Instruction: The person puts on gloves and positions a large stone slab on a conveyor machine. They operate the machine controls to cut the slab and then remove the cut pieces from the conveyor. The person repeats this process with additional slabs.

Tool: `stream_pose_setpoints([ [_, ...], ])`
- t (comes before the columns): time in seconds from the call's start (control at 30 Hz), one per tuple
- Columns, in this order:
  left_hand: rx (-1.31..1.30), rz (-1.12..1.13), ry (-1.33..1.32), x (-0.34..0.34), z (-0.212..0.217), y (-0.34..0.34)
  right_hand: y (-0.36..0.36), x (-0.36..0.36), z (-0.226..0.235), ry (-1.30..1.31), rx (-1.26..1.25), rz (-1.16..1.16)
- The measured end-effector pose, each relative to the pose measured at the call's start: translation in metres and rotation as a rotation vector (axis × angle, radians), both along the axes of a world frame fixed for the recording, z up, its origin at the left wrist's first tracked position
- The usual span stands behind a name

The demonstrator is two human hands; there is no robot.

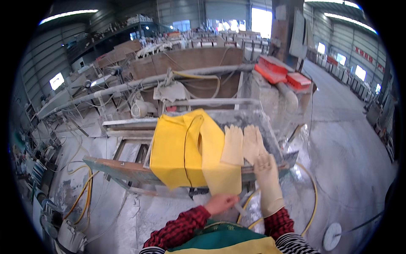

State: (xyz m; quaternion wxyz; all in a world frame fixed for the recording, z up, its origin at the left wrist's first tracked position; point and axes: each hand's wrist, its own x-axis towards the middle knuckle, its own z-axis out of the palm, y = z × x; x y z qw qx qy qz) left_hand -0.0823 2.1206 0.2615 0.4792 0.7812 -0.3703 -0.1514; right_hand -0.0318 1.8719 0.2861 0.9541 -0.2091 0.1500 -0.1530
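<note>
Two hands [219, 205], left fingers [230, 199] curled, right [269, 184] beside glove [252, 142]

Lighting: moderate, cool, mainly daylight. Far doorway [261, 22] blown out to white; side windows [56, 82] likewise overexposed. Ceiling strip lights [69, 15] bright, bluish fringing at edges. Glare on shiny floor patch [302, 137]; shadows otherwise soft. Fisheye curvature bends walls [42, 53] near rim; black surround, corners lost. Distant background hazy, fine detail unresolved. Left hand [221, 203] slightly blurred.
</note>
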Motion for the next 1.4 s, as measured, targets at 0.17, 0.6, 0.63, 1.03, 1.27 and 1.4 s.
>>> stream_pose_setpoints([
  [0.17, -0.211, 0.334, 0.838, 0.044, -0.041, 0.020, -0.067, -0.095, -0.037, 0.018, -0.193, -0.129],
  [0.6, -0.758, 0.593, 1.316, 0.162, -0.107, -0.047, -0.071, -0.239, -0.046, 0.254, -0.273, -0.543],
  [0.63, -0.803, 0.594, 1.332, 0.171, -0.114, -0.050, -0.072, -0.243, -0.050, 0.208, -0.315, -0.532],
  [1.03, -0.689, 1.017, 0.963, 0.183, -0.089, -0.091, -0.018, -0.253, 0.053, 0.514, -0.889, -0.312],
  [1.27, -0.874, 0.912, 0.768, 0.207, -0.147, -0.097, -0.079, -0.240, -0.067, 0.242, -0.306, -0.473],
  [1.4, -0.811, 0.932, 0.836, 0.222, -0.159, -0.094, -0.058, -0.226, -0.034, 0.360, -0.264, -0.518],
])
